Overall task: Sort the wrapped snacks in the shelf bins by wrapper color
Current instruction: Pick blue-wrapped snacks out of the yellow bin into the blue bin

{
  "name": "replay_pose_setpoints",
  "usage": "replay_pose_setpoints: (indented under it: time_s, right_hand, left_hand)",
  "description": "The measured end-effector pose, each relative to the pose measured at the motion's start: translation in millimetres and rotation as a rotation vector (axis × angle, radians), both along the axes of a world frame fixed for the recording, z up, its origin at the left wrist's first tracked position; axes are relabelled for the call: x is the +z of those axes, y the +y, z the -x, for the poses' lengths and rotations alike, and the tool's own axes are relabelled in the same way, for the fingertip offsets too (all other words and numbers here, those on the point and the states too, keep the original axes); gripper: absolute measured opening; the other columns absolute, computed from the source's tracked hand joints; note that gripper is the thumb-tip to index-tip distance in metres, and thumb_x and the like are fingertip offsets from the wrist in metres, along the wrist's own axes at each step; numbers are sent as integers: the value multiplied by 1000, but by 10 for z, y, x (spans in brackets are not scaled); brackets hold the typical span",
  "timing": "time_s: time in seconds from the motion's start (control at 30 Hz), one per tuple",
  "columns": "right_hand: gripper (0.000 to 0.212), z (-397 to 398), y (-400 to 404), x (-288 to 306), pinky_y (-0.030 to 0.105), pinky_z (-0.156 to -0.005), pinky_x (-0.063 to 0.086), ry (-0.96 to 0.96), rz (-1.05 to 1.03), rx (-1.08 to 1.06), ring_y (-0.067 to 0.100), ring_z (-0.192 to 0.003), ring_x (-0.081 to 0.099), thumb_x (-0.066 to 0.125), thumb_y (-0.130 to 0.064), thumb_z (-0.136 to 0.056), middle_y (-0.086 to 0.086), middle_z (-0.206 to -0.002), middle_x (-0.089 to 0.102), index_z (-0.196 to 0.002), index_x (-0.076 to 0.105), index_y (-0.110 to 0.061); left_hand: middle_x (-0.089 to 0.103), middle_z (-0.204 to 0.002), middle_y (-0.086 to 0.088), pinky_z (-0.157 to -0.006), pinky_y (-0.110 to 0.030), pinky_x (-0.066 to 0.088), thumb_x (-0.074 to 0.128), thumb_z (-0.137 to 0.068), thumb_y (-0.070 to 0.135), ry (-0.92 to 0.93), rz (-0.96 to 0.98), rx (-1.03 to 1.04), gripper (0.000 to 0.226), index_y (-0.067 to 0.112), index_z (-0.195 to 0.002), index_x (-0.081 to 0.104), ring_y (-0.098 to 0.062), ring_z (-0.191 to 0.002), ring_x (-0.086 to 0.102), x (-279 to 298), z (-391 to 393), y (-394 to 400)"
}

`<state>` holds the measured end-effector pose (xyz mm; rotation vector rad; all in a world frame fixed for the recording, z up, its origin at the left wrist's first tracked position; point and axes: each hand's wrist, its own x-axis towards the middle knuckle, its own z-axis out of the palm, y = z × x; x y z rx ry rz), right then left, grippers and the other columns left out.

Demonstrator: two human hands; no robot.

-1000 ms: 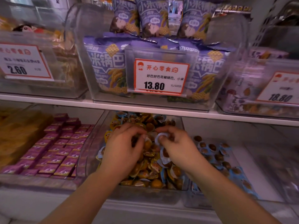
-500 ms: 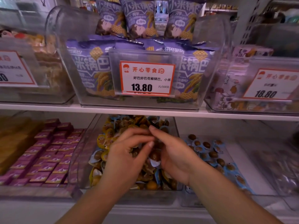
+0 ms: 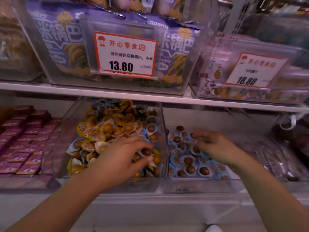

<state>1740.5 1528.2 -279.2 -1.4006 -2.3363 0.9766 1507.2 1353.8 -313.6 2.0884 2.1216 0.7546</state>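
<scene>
On the lower shelf (image 3: 150,213), the left hand (image 3: 123,158) pinches a blue-wrapped snack (image 3: 146,151) in the mixed bin (image 3: 163,139); the blue bin (image 3: 200,186) lies just right, where the right hand (image 3: 215,146) hovers, its grip too blurred to tell.

Across the top of the frame, purple snack bags (image 3: 56,39) filled a clear bin behind a price card (image 3: 124,54) reading 13.80. At upper right another card (image 3: 255,71) read 18.80. Pink boxes (image 3: 25,141) lay at lower left.
</scene>
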Motion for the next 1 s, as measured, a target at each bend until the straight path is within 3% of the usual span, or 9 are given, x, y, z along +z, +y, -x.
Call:
replay_pose_setpoints:
  time_s: [0.07, 0.2, 0.27, 0.37, 0.57, 0.67, 0.8, 0.9, 1.0]
  right_hand:
    - [15, -35, 63, -120, 39, -78, 57, -126, -116, 42, 20, -84, 70, 61, -18, -92, 11, -92, 75, -102, 73, -19]
    - [18, 168, -115, -135, 2, -71, 44, 211, -321, 41, -3, -85, 62, 63, -23, -92, -16, -97, 70, -105, 71, -31]
    - [20, 339, -305, -98, 4, -75, 45, 354, -357, 130, -2, -92, 62, 59, -30, -91, -17, -104, 67, -108, 68, -34]
    - [27, 530, -542, -97, 16, -95, 44, 338, -563, 351, 5, -112, 55, 57, -25, -90, -9, -111, 63, -115, 68, -23]
    - [28, 644, -537, -118, 41, -121, 23, 138, -661, 484, 19, -139, 36, 61, -22, -92, -2, -122, 65, -119, 69, -15]
    - [35, 742, -494, -58, 38, -123, 1, -33, -736, 532, 21, -143, 31, 55, -30, -95, -2, -128, 63, -127, 63, -21]
    - [48, 1000, -507, 10, 46, -122, 2, -334, -740, 590, 24, -146, 24, 51, -36, -95, 7, -140, 55, -141, 47, -22]
    - [57, 1188, -544, 13, 52, -122, 1, -570, -779, 601, 29, -139, 34, 56, -30, -90, 12, -136, 55, -144, 41, -19]
    - [40, 1282, -590, 43, 55, -121, -1, -679, -790, 582, 29, -118, 52, 57, -25, -87, 9, -116, 62, -128, 56, -22]
  left_hand:
    - [53, -128, 25, -100, -28, 40, 40, -77, 81, 106, 118, -14, 64, 45, -127, 57, -2, -120, 49, 8, 19, 30]
    - [43, -139, 26, -107, -32, 29, 49, -67, 85, 181, 246, -11, 80, 50, -139, 40, -7, -128, 39, -3, 71, 112]
    - [46, -138, 23, -106, -34, 32, 57, -72, 76, 209, 243, -13, 72, 50, -136, 38, -9, -126, 42, 2, 88, 143]
    - [54, -125, 21, -100, -37, 37, 63, -75, 63, 272, 193, 20, 54, 50, -124, 43, -11, -113, 52, 24, 111, 165]
    - [61, -94, 22, -91, -36, 42, 55, -75, 65, 220, 50, 93, 32, 45, -98, 51, -10, -90, 58, 87, 258, 61]
    - [58, -85, 21, -88, -35, 42, 51, -75, 58, 204, 22, 151, 25, 41, -94, 53, -14, -87, 57, 113, 349, -19]
    - [61, -86, 16, -81, -33, 39, 56, -79, 51, 164, -3, 188, 21, 39, -96, 54, -17, -87, 57, 113, 343, -106]
    - [66, -97, 13, -87, -35, 43, 59, -82, 42, 155, -27, 179, 20, 36, -101, 57, -18, -89, 57, 99, 249, -119]
    - [62, -102, 7, -96, -43, 44, 52, -82, 40, 260, -26, 105, 22, 31, -99, 63, -23, -92, 58, 33, 128, -124]
